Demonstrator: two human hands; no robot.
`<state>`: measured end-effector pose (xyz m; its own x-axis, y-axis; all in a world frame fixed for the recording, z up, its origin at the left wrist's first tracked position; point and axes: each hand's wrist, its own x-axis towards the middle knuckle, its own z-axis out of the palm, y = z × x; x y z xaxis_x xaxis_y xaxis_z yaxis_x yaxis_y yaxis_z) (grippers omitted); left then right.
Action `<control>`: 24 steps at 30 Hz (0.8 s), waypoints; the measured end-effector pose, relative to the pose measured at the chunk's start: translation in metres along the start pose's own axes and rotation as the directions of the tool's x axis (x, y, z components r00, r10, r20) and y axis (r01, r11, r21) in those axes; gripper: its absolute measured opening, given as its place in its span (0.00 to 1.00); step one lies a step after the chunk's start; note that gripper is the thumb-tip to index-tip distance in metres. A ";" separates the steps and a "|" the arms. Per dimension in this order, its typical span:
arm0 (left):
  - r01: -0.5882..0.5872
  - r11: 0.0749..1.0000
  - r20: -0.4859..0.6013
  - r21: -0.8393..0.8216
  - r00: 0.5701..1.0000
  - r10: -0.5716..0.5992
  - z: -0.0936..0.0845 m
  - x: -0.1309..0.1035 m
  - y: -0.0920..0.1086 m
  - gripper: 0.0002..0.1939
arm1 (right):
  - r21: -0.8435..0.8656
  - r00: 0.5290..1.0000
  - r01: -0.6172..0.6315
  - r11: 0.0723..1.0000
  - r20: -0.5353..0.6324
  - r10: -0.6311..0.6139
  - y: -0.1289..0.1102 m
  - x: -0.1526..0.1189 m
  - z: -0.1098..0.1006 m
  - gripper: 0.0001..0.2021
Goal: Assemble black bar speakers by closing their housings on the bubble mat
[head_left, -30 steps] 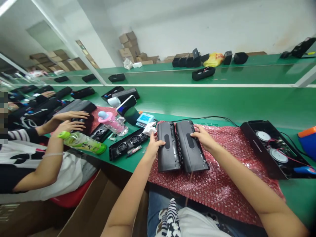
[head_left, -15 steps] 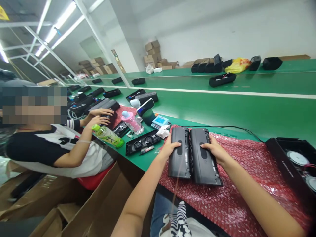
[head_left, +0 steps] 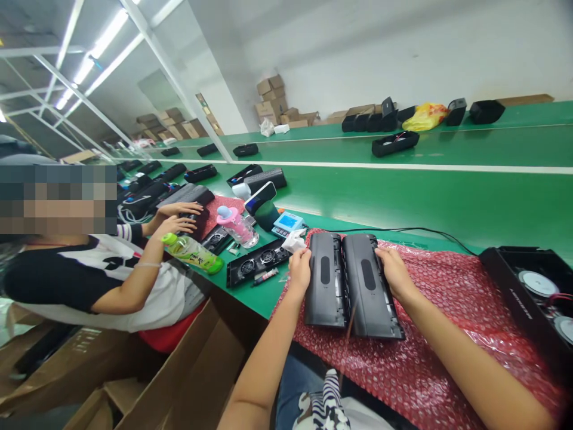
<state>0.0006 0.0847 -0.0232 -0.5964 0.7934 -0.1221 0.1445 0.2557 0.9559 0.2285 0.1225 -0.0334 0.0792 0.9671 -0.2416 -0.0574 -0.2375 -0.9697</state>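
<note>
Two long black plastic housings, a left one [head_left: 325, 292] and a right one [head_left: 370, 298], lie side by side on red bubble wrap [head_left: 441, 310]. Each has an oval panel near its upper part. My left hand [head_left: 299, 270] is at the left housing's outer edge, its fingers curled; whether they grip the edge or something small is hidden. At the right housing's upper outer edge is my right hand [head_left: 394, 270], fingers bent behind the rim and thumb along the side. Neither hand covers the oval panels.
An open speaker case [head_left: 521, 298] sits at the right. Left of the wrap are a two-fan-like black panel [head_left: 257, 263], a blue-screened device [head_left: 289, 222], a green bottle [head_left: 194, 254] and a pink bottle [head_left: 239, 227]. Another person's hands [head_left: 179, 218] work further left.
Both thumbs have come off the housings' oval panels, and my hands have shifted to the outer edges. The housings lie almost as before. The camera view has shifted slightly.
</note>
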 end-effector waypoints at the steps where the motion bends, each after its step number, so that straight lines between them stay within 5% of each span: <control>1: -0.002 1.000 -0.005 0.003 1.000 0.002 0.000 0.000 0.000 0.09 | 0.002 0.999 -0.031 1.000 -0.015 0.031 -0.002 -0.001 0.000 0.16; 10: 0.067 0.996 0.078 -0.057 0.995 -0.062 0.003 0.006 -0.003 0.17 | 0.057 0.987 -0.156 0.986 -0.012 0.157 -0.011 0.001 -0.003 0.14; 18: 0.183 0.965 0.400 -0.187 0.912 -0.095 0.006 0.011 0.005 0.43 | 0.128 0.958 -0.224 0.966 0.209 0.194 -0.008 0.003 -0.005 0.34; 24: 0.147 0.967 0.428 -0.208 0.903 -0.045 0.008 0.015 0.000 0.51 | 0.097 0.944 -0.215 0.972 0.277 0.181 -0.020 -0.004 -0.002 0.39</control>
<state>-0.0021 0.1007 -0.0268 -0.2073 0.9410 -0.2674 -0.1124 0.2486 0.9621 0.2311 0.1229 -0.0135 -0.2109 0.8948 -0.3936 -0.1697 -0.4300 -0.8867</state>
